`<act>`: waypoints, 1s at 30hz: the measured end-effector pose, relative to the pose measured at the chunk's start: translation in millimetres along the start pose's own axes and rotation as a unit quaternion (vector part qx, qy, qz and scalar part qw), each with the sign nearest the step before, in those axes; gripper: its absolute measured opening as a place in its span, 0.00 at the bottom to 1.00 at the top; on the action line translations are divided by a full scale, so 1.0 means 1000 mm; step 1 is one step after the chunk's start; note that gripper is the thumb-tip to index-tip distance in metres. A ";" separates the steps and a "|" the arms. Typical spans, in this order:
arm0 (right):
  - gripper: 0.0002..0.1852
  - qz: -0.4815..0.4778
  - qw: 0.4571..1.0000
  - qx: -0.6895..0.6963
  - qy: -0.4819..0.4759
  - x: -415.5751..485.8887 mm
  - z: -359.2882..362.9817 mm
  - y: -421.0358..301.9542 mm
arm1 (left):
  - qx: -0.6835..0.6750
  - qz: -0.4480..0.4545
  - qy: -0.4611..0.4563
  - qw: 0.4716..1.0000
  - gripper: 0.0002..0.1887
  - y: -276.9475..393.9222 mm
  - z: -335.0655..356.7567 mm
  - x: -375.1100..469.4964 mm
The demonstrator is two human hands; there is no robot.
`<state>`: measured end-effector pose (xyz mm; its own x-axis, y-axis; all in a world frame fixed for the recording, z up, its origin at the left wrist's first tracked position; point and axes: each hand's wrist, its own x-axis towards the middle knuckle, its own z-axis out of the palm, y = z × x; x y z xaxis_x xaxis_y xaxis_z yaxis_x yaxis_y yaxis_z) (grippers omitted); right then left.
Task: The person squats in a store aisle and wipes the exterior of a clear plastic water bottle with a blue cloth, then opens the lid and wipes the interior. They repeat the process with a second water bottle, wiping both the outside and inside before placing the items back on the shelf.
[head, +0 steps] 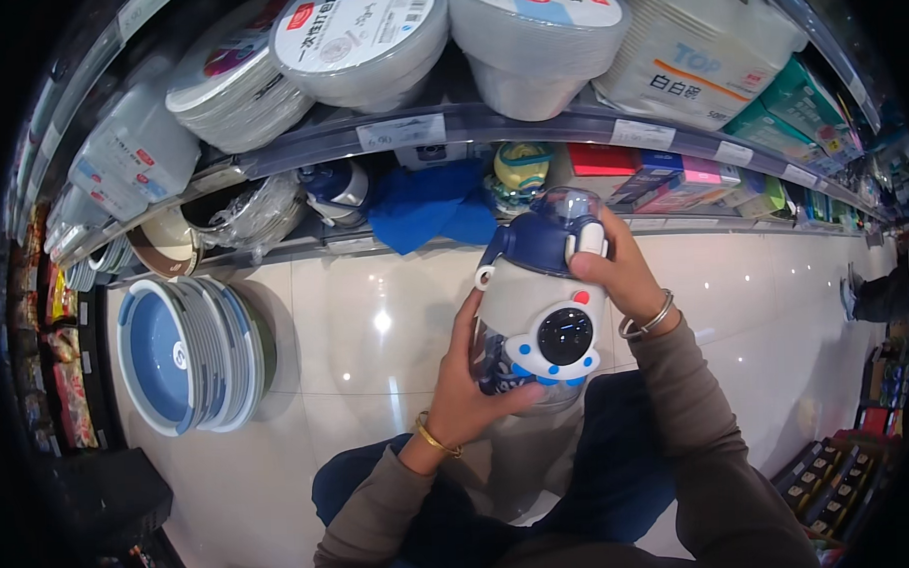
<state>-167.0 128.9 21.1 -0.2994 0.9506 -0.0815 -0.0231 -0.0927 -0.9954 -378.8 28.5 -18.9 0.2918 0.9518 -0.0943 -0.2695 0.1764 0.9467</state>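
Between my hands is a large plastic water bottle (534, 296) with a white upper body, a dark blue lid and a clear lower part. An astronaut-like figure with a black round visor decorates its side. My left hand (469, 392) supports the lower body, thumb across the front near the base. At the top, my right hand (619, 267) grips the lid by its white latch. The bottle is slightly tilted above the tiled floor. Beyond it, a blue cloth (433, 206) hangs over the edge of the bottom shelf, beside a yellow-green bottle (522, 169).
A stack of blue and white plastic basins (194, 353) leans on the floor at left. Wrapped disposable containers (360, 47) fill the upper shelf (494, 128). Another blue-lidded bottle (336, 190) sits below. At right are boxed goods (822, 489) and another person's leg (879, 295).
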 end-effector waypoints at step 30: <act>0.38 -0.027 0.997 -0.073 -0.013 0.006 0.017 0.002 | -0.149 -0.160 -0.035 0.975 0.51 0.009 -0.009 0.003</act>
<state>-185.4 129.6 19.2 -0.3266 0.9447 -0.0290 0.0992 0.0038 -0.9951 -388.4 34.6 -13.0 0.4649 0.8178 -0.3392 -0.4061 0.5374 0.7391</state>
